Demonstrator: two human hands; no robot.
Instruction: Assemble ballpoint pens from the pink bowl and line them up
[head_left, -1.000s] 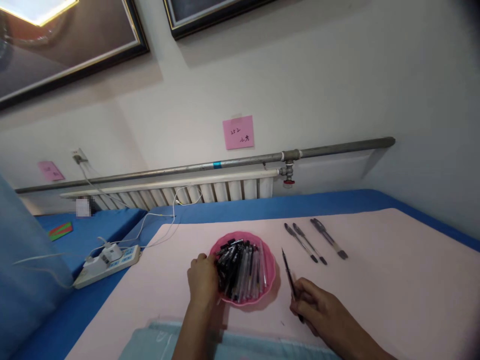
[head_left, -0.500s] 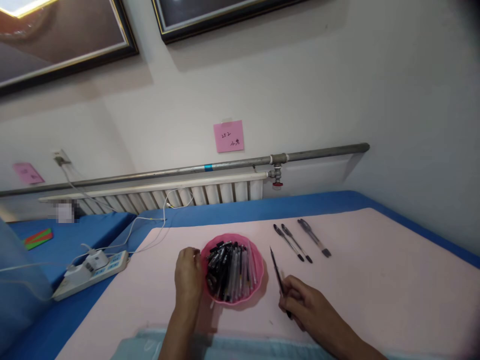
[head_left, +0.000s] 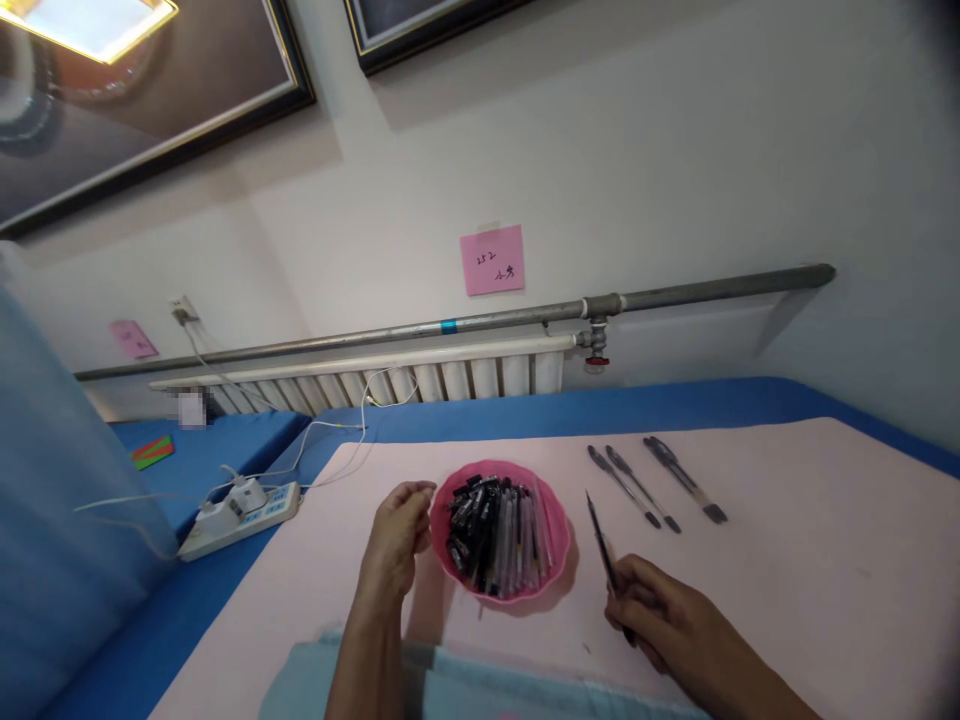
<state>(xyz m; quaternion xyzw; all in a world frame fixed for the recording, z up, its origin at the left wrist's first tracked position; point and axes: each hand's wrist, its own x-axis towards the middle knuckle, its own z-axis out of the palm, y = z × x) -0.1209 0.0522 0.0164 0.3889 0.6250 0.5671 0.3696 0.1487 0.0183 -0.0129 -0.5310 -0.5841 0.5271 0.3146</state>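
My right hand grips a slim dark pen, its uncapped point directed away from me and slightly left. At the left rim of a pink scalloped bowl is my left hand, fingers curled together; whether something small is between them cannot be seen. Black pen caps fill the bowl's left side, and clear pen barrels lie on its right. Beyond my right hand, two capped pens lie side by side, with a thicker pair or bundle of pens to their right.
Pale pink sheeting covers the blue table. A white power strip with plugs and cables sits at the left edge. Light blue cloth lies along the near edge. Behind are a radiator and pipe.
The view has swung left, so everything appears further right. My left hand has turned, showing its curled fingers more clearly by the bowl. The right hand keeps its hold on the pen.
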